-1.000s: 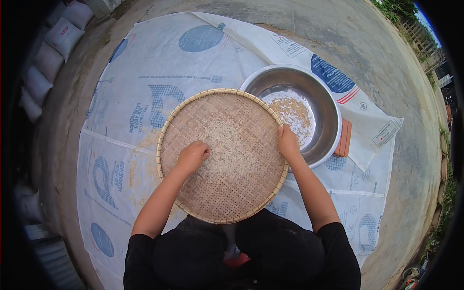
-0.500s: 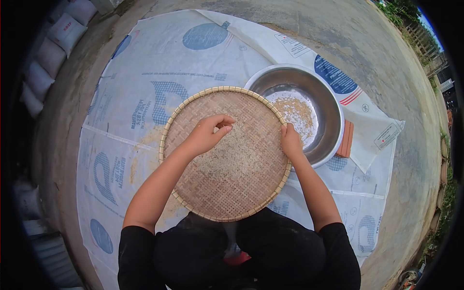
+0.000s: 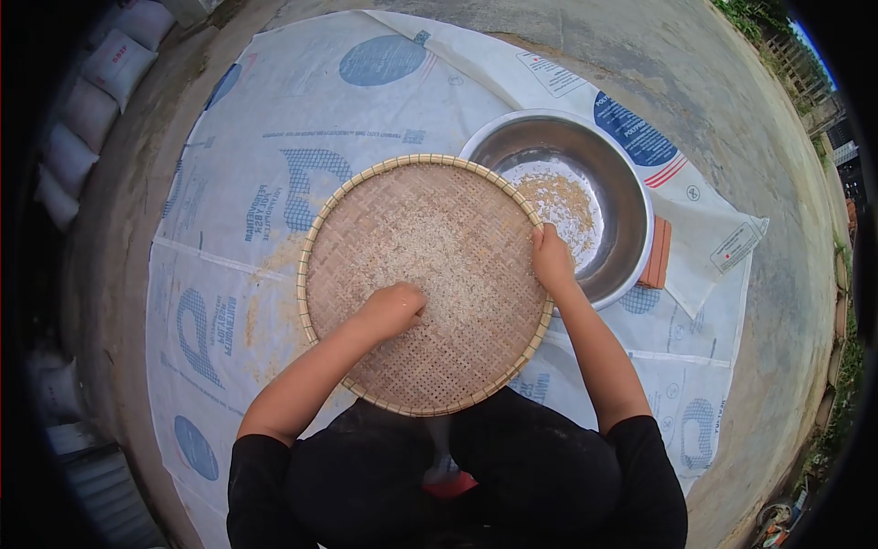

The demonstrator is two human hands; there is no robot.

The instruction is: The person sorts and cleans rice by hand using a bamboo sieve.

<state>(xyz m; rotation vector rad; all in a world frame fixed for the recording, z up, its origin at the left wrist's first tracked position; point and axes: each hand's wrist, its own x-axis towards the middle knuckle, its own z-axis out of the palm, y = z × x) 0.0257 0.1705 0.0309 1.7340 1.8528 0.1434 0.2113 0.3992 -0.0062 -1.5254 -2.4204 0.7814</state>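
A round woven bamboo winnowing tray (image 3: 402, 197) rests over my lap, slightly overlapping a metal basin. Pale grain (image 3: 439, 252) is spread thinly across the tray's middle. My right hand (image 3: 552, 263) grips the tray's right rim, thumb on top. Down at the near edge of the grain, my left hand (image 3: 395, 309) is closed with its fingers curled under. Whatever those fingers hold is hidden. Inside the steel basin (image 3: 626, 220), to the right of the tray, lies some yellowish grain or husk (image 3: 560, 206).
White woven plastic sheeting (image 3: 229, 183) with blue print covers the concrete ground (image 3: 631, 59). Red bricks (image 3: 657, 254) sit against the basin's right side. Yellowish husks (image 3: 265, 274) are scattered left of the tray. Filled white sacks (image 3: 119, 66) line the far left.
My left hand has come down and toward me, from above the tray's centre to the grain, its fingers now curled in. The right hand keeps its hold on the rim.
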